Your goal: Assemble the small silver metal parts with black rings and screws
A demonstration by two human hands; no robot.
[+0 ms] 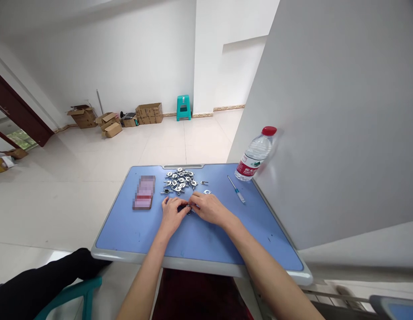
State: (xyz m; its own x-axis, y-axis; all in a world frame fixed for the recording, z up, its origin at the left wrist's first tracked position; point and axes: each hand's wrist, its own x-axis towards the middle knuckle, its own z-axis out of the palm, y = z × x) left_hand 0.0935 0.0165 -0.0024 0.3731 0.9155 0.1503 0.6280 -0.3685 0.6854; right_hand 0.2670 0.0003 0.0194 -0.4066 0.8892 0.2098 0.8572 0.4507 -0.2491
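Observation:
Over the middle of the blue desk (206, 240), my left hand (173, 212) and my right hand (208, 207) meet with fingertips closed around a small metal part (189, 211). Most of that part is hidden by the fingers. Just beyond the hands lies a pile of small silvery metal parts (181, 179), some with flat plates and some with pins. To the right of the pile are one loose part with a pin (204, 182) and a flat oval plate with holes (207, 192), close to my right hand.
A screwdriver (238, 194) with a clear-blue handle lies right of the hands. A red-capped water bottle (254, 155) stands by the grey partition (342, 111). A phone-like flat object (144, 192) lies left. Beyond are cardboard boxes (149, 114) and a teal stool (183, 107). A person's dark-clothed leg (53, 278) is at lower left.

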